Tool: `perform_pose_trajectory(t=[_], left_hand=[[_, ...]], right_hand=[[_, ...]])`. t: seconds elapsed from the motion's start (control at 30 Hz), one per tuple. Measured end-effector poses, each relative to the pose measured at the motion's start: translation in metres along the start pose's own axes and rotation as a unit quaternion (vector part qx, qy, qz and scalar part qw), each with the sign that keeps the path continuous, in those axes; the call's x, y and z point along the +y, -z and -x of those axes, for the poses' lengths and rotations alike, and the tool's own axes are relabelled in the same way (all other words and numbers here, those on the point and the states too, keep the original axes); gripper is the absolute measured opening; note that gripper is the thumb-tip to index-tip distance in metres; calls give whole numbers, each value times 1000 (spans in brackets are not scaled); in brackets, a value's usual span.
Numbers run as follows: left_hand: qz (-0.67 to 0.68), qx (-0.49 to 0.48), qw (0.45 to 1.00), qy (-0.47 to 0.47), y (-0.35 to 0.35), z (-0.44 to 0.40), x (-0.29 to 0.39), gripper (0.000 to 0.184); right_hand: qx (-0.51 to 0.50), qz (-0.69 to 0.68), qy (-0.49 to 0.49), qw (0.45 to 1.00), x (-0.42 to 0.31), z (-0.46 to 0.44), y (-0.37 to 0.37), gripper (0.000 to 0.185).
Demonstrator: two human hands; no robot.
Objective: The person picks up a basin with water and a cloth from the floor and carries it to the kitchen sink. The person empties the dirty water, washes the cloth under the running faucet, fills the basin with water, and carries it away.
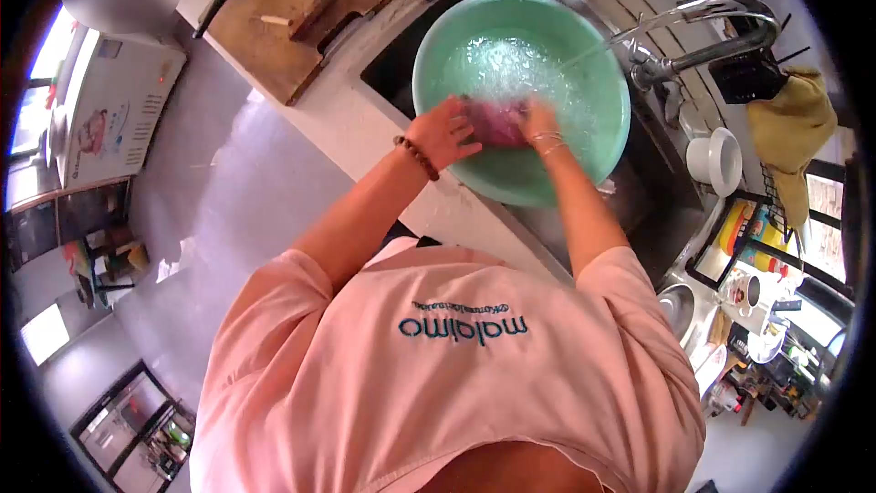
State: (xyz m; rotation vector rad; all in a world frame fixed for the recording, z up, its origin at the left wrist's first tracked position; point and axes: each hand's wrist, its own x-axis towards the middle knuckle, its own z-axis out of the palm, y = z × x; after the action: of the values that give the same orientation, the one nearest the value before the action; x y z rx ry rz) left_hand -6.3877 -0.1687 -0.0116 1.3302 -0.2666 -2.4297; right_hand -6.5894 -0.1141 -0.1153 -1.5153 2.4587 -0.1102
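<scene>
A large green basin [584, 160] sits in the sink, with water running into it from the faucet [684, 64]. In the basin's near half lies a pink-purple item [495, 123], blurred by splashing water. At the item's left side is my left hand [444, 134], fingers spread, with a beaded bracelet on the wrist. My right hand [540, 121] has its fingers on the item's right end; they are partly hidden by water and blur. Foaming water [506, 68] fills the basin's far part.
A wooden cutting board [265, 36] with chopped bits lies on the counter at the upper left. A white cup [714, 162] stands right of the sink. A yellowish cloth [794, 128] hangs behind it. Dishes and bottles crowd the right side.
</scene>
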Motion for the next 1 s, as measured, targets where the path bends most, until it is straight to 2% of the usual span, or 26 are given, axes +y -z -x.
perform_pose_trajectory(t=[0.03, 0.07, 0.1, 0.13, 0.17, 0.2, 0.23, 0.27, 0.3, 0.33, 0.37, 0.4, 0.43, 0.47, 0.5, 0.53, 0.57, 0.63, 0.7, 0.73, 0.77, 0.8, 0.83, 0.9, 0.97, 1.0], left_hand=[[-12, 18, 1000, 13, -2, -3, -1, 41], [-7, 22, 1000, 16, -5, -8, -3, 41], [-6, 25, 999, 34, -7, -13, -5, 43], [-6, 28, 998, 54, -9, -18, -4, 45], [-5, 29, 998, 55, -6, -31, -3, 45], [4, 17, 999, 42, 1, -49, -4, 44], [13, 6, 999, 31, 5, -58, -8, 44], [76, -6, 997, -1, -9, -38, -5, 40], [53, -113, 992, 12, 34, -95, -11, 31], [55, -115, 992, 15, 47, -127, -22, 31], [-61, -108, 990, -66, 55, -154, -32, 29], [-179, -99, 968, -147, 60, -176, -42, 26], [-292, -88, 926, -225, 61, -190, -48, 24], [-399, -74, 864, -299, 47, -170, -42, 23], [-251, -111, 942, -193, 36, -147, -43, 23], [-39, -114, 990, -76, 8, -94, -34, 24], [138, -74, 987, 22, -21, -38, -24, 25], [116, -108, 987, 0, -23, -31, -19, 29], [136, -154, 979, 1, -19, -35, -13, 32], [121, -114, 986, 3, -22, -23, -5, 47], [122, -116, 986, -1, -22, -16, -2, 47], [69, -53, 996, -1, -22, -10, 1, 52], [15, 13, 1000, 0, -21, -8, 4, 57], [0, 7, 1000, 13, -12, -21, -1, 59], [48, -66, 994, 66, -19, -10, -2, 55], [10, -30, 998, 54, -6, -38, -12, 54]], right_hand=[[-65, -152, 22, 986, -13, -2, -10, 45], [-127, -301, 41, 944, -28, 1, -13, 42], [-132, -300, 41, 944, -38, 4, -14, 42], [-163, -462, -7, 872, -52, 9, 0, 36], [-186, -607, -55, 771, -67, 13, 17, 31], [-187, -606, -56, 771, -81, 22, 37, 31], [-155, -677, -28, 719, -95, 35, 59, 27], [-121, -740, 2, 662, -105, 44, 70, 24], [-121, -738, -1, 664, -109, 47, 70, 24], [-18, -615, 101, 782, -113, 50, 69, 24], [85, -461, 199, 860, -117, 53, 70, 24], [94, -426, 159, 886, -122, 55, 80, 24], [94, -426, 159, 886, -119, 52, 79, 24], [128, -407, 157, 890, -111, 44, 77, 24], [163, -388, 154, 894, -102, 37, 74, 24], [150, -332, 135, 922, -91, 27, 66, 22], [155, -331, 136, 921, -72, 15, 51, 22], [79, -185, 71, 977, -29, -5, 25, 23], [-39, -154, -23, 987, -2, -10, 30, 27], [-37, -152, -20, 987, 14, -10, 23, 27], [10, -128, -48, 991, 31, -11, 11, 35], [58, -104, -75, 990, 40, -13, 3, 43], [61, -105, -72, 990, 35, -13, -2, 43], [63, -96, -43, 992, 10, -9, -15, 43], [-24, -267, 90, 959, -15, -16, -55, 47], [-91, -332, 73, 936, -39, -10, -36, 45]])
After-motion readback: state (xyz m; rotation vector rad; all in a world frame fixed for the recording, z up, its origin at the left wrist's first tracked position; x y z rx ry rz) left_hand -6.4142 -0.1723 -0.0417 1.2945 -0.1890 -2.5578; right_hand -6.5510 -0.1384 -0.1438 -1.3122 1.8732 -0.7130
